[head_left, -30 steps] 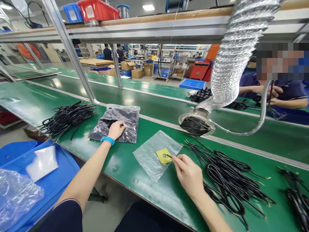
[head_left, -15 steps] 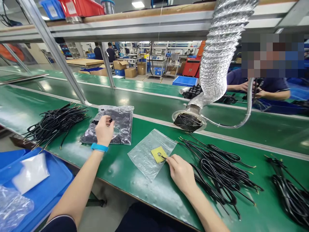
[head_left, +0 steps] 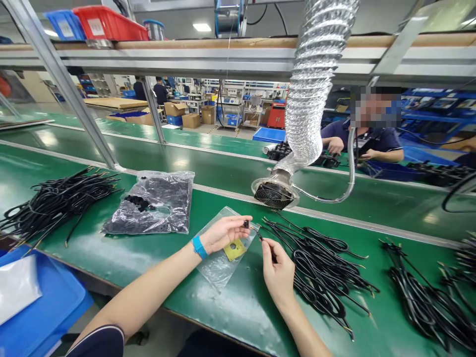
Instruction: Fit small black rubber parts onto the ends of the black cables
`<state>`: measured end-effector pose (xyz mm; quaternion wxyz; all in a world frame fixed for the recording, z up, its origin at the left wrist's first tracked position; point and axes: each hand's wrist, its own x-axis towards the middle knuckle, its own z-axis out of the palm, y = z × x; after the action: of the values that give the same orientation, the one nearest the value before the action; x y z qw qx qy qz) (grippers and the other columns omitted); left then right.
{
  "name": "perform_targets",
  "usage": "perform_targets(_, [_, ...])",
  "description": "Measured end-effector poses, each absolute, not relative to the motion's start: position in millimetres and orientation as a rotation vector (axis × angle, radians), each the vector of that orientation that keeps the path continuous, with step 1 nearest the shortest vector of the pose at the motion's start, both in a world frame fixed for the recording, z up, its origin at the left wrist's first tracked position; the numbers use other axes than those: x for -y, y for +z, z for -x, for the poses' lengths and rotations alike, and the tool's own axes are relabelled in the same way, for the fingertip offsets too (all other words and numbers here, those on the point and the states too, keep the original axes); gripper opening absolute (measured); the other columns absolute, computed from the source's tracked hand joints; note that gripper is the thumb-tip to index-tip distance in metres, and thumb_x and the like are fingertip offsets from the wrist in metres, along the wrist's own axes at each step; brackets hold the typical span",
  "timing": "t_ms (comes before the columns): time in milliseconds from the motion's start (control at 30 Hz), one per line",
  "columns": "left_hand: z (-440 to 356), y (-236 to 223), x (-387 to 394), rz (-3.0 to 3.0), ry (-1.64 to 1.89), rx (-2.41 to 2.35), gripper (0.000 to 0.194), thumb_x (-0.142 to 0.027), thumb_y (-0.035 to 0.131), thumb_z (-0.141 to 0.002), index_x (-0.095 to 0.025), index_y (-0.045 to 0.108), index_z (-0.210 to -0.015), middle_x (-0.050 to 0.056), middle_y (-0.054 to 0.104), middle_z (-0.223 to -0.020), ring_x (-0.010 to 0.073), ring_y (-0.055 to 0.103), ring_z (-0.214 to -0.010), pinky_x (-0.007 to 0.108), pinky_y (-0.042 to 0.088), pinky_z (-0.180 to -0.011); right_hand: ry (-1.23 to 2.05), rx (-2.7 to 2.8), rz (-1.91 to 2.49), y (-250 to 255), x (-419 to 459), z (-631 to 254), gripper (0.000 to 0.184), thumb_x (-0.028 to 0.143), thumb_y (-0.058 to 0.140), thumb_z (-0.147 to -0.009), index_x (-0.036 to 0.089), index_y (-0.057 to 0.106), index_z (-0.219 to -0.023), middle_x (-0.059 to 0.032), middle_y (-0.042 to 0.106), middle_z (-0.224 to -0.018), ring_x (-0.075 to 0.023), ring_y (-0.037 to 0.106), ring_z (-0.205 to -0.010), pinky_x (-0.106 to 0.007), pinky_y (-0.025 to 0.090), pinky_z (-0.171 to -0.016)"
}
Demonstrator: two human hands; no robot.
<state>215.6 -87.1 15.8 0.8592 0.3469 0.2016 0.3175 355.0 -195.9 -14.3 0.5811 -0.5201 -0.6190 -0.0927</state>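
Observation:
My left hand [head_left: 226, 231] hovers over a clear plastic sheet [head_left: 219, 265] and pinches a small black part [head_left: 246, 224] between thumb and fingertip. Just to its right, my right hand [head_left: 277, 270] grips a thin black wire [head_left: 258, 233], whose tip points at the black part. A yellow pad with a round hole [head_left: 234, 249] lies on the sheet under my left hand. A pile of black wires [head_left: 323, 263] lies right beside my right hand.
A plastic bag of small black parts [head_left: 152, 203] lies to the left, with another wire bundle [head_left: 55, 201] beyond it. A blue bin [head_left: 44, 307] sits at the bench's front left. A fan on a silver hose [head_left: 275, 191] hangs ahead. A co-worker [head_left: 366, 144] sits across the belt.
My left hand has left the bag of black parts and come across to the plastic sheet with a small black part. My right hand lifted the wire tip off the yellow pad.

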Motion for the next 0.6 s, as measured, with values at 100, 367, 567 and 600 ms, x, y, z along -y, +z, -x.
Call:
perform_targets(100, [-214.9,12.7,89.6,-0.710,0.663,-0.419,0.050,-0.018,0.084,-0.061,-0.006,0.072,-0.108,0.018,0.063,-0.100,0.0163,0.063,-0.079,0.025,0.053,-0.076,-0.238,1.460,1.221,-16.8,194.2,-356.2,0.008,0.010,0.052,-0.094,0.013,0.059,-0.097,0.0027,0.061,-0.088,-0.0014,0.058,-0.074,-0.008,0.045,-0.068])
perform_targets(367, [-211.0,9.2,93.5,-0.826,0.682,-0.447,0.059,-0.027,0.087,-0.056,-0.009,0.070,-0.110,0.009,0.061,-0.085,0.0109,0.060,-0.066,0.021,0.050,-0.064,-0.238,1.467,1.225,-19.0,195.0,-355.8,0.010,0.010,0.053,-0.093,0.015,0.057,-0.100,0.0038,0.060,-0.089,-0.0017,0.057,-0.075,-0.010,0.044,-0.068])
perform_targets(567, [-210.9,3.1,97.5,-1.209,0.811,-0.600,0.054,-0.024,0.078,-0.071,0.000,0.063,-0.117,0.006,0.060,-0.077,0.0077,0.056,-0.064,0.019,0.046,-0.063,-0.262,1.507,1.198,-18.3,195.2,-355.4,0.010,0.008,0.054,-0.093,0.014,0.057,-0.100,0.0024,0.059,-0.087,-0.0019,0.056,-0.073,-0.012,0.043,-0.066])
perform_targets(600, [-210.8,3.2,98.5,-1.225,0.807,-0.606,0.057,-0.023,0.076,-0.072,0.001,0.061,-0.121,0.008,0.062,-0.079,0.0089,0.058,-0.067,0.020,0.047,-0.066,-0.262,1.517,1.199,-19.2,195.0,-355.6,0.010,0.008,0.054,-0.093,0.013,0.058,-0.100,0.0018,0.059,-0.087,-0.0021,0.055,-0.072,-0.012,0.043,-0.065])
